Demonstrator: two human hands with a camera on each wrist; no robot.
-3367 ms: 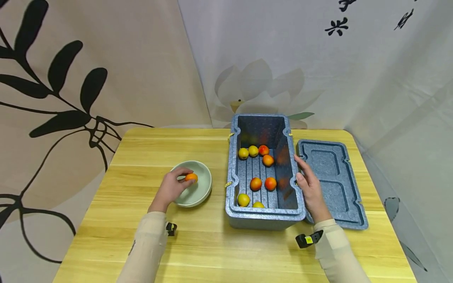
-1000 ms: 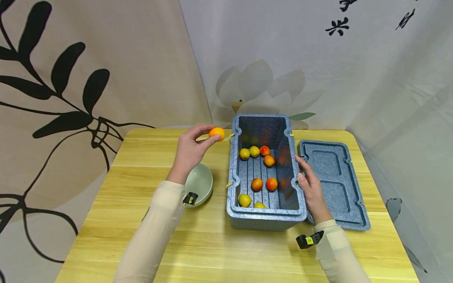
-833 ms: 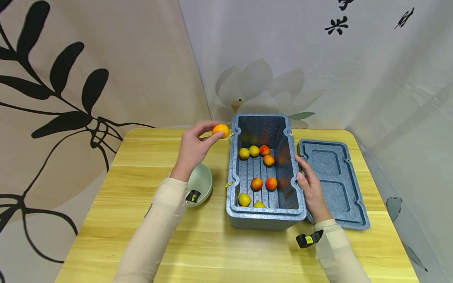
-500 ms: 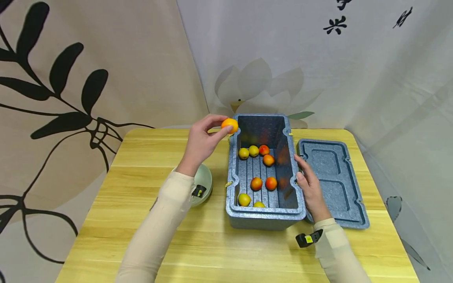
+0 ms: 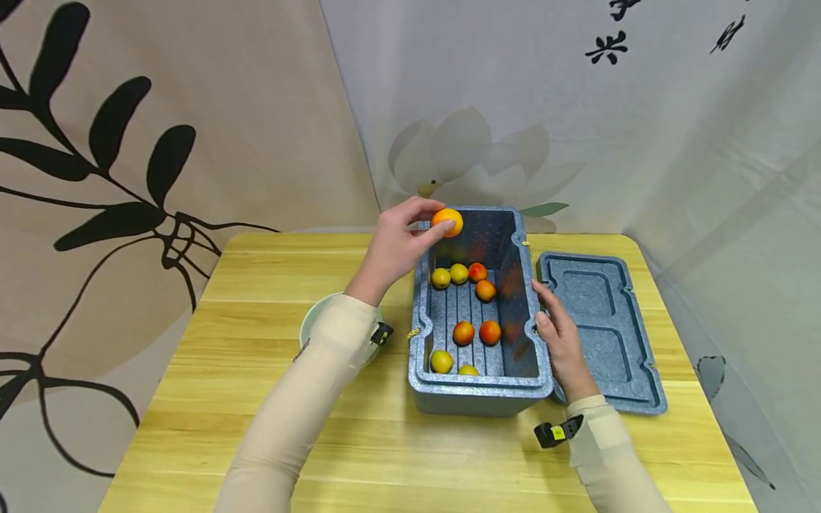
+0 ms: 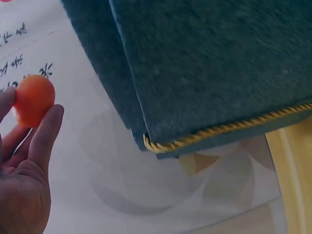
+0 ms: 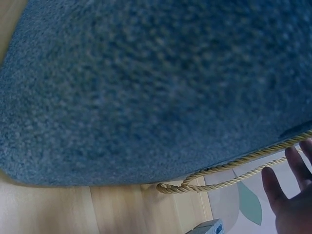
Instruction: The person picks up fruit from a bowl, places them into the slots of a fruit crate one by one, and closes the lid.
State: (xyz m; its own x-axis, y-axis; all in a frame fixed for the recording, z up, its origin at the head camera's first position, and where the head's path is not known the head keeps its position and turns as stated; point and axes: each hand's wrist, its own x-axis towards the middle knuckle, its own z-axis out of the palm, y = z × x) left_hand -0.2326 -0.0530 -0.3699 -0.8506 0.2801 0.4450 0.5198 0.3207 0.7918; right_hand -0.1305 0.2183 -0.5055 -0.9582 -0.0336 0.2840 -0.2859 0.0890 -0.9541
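Note:
My left hand [image 5: 403,246] pinches a small orange [image 5: 449,222] between thumb and fingertips, raised over the far left part of the blue-grey foam box [image 5: 484,388]. In the left wrist view the orange [image 6: 35,100] sits at the fingertips, beside the box's outer wall [image 6: 219,63]. My right hand [image 5: 564,349] rests along the right rim of the box, its fingers extended. The right wrist view shows its fingers [image 7: 275,187] close to the yellow rope [image 7: 243,161] on the box's side. Inside the box lie several round fruits, among them a yellow one [image 5: 441,361] and a red-orange one [image 5: 464,333].
A pale green bowl [image 5: 309,320] stands left of the box, partly hidden under my left forearm. The box's lid [image 5: 586,285] lies on the wooden table [image 5: 244,313] at the right. A printed curtain [image 5: 269,128] hangs behind the table.
My left hand has lifted the orange out of the pale green bowl and carried it rightward and away from me, over the box. My right hand stays at the rim.

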